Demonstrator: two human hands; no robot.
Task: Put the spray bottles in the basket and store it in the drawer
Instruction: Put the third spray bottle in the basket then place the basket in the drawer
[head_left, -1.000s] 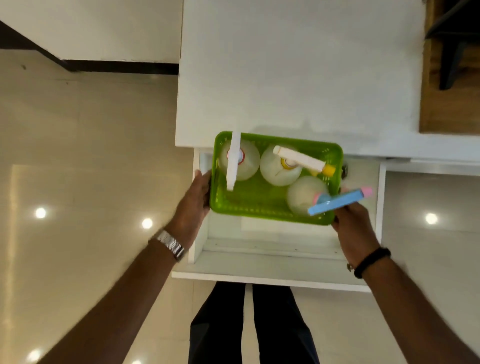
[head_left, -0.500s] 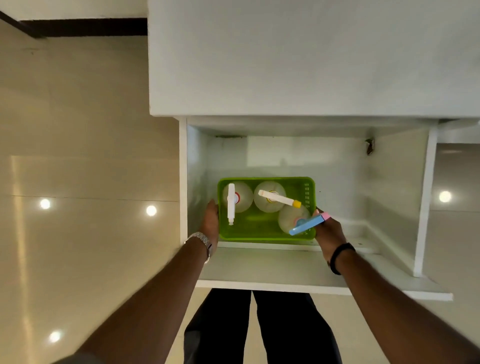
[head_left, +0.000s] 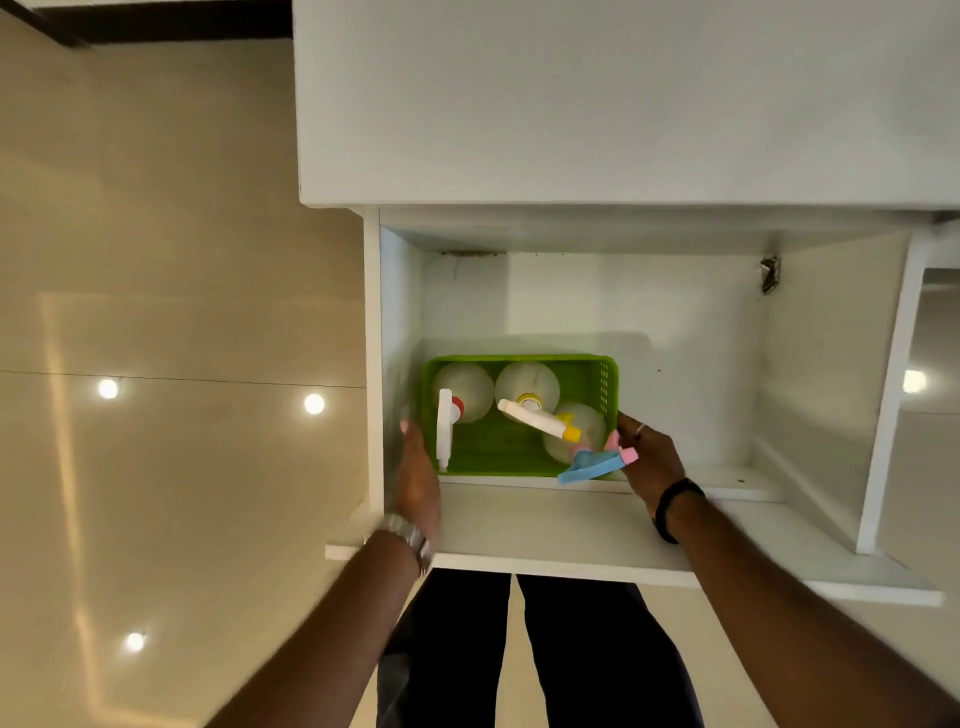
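Observation:
The green basket (head_left: 605, 384) rests on the floor of the open white drawer (head_left: 691, 395), in its front left corner. Three clear spray bottles stand in it: one with a white trigger and red collar (head_left: 465, 392), one with a white trigger and yellow nozzle (head_left: 527, 382), and one with a blue trigger and pink tip (head_left: 592, 465) that juts over the front right rim. My left hand (head_left: 418, 475) lies flat and blurred between the basket's left wall and the drawer side, fingers straight. At the basket's right front corner my right hand (head_left: 649, 457) has its thumb over the rim.
A white cabinet top (head_left: 597, 104) overhangs the back of the drawer. The drawer's front panel (head_left: 545, 535) lies just under my wrists. Glossy beige floor tiles (head_left: 182, 364) spread to the left. My dark trouser legs (head_left: 519, 649) show below.
The basket has gone down and come to rest on the drawer floor. My left hand has slipped off its left rim, and the view has drawn closer.

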